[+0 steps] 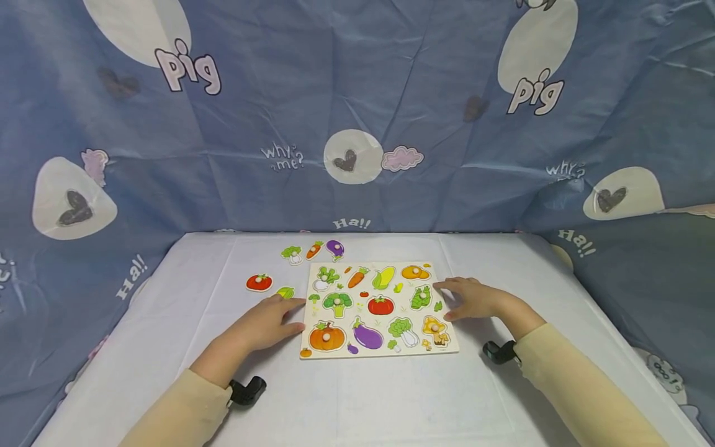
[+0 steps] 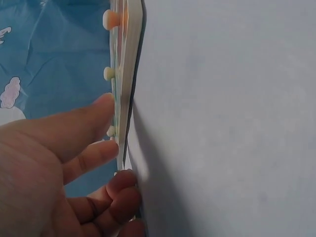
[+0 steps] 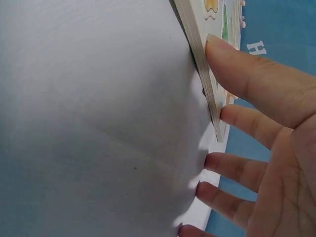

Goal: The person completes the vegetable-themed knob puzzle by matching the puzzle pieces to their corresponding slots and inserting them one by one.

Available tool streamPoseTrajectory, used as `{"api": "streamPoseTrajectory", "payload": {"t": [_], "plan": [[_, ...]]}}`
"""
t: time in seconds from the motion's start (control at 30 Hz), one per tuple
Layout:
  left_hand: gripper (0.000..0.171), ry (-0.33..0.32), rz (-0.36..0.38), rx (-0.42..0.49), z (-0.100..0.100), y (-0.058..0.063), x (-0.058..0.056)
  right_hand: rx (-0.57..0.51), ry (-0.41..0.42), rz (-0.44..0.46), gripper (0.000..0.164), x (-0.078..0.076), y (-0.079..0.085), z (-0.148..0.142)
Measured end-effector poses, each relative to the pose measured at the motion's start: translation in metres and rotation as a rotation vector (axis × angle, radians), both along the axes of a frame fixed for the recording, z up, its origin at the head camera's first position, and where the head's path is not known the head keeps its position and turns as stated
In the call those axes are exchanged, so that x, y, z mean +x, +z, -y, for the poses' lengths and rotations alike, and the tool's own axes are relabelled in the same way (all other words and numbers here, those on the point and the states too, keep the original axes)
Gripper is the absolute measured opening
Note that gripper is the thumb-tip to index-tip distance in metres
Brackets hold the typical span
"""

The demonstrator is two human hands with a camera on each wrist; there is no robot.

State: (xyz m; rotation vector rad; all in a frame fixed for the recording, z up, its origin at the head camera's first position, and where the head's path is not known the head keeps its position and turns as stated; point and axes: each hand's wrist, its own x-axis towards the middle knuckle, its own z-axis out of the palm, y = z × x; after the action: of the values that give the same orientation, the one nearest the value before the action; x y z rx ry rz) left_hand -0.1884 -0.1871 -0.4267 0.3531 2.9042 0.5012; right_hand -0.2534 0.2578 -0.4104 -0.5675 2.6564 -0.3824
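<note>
On the white table (image 1: 363,403), watching remotely, I saw the puzzle board (image 1: 401,303) lying flat; the left hand (image 1: 272,324) and right hand (image 1: 475,298), fingers relaxed and gripping nothing, touched its opposite edges, probably to steady it, while the loose tomato piece (image 1: 259,284) lay leftward, perhaps for easy reach

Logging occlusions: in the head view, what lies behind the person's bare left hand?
Beyond the left hand, part of a flat, green-and-yellow puzzle piece shows; the hand covers the rest, so its full outline cannot be seen.
</note>
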Motion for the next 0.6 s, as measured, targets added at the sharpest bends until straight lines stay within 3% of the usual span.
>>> {"api": "streamPoseTrajectory", "payload": {"t": [0.37,0.6], "plan": [[0.05,-0.012,-0.056,0.08,0.018,0.007,-0.008,-0.003,0.004,0.012,0.081,0.001,0.004,0.001],[0.037,0.014,-0.08,0.133,0.03,0.012,-0.013,0.015,0.005,0.018,0.082,0.0,0.003,0.002]]}}
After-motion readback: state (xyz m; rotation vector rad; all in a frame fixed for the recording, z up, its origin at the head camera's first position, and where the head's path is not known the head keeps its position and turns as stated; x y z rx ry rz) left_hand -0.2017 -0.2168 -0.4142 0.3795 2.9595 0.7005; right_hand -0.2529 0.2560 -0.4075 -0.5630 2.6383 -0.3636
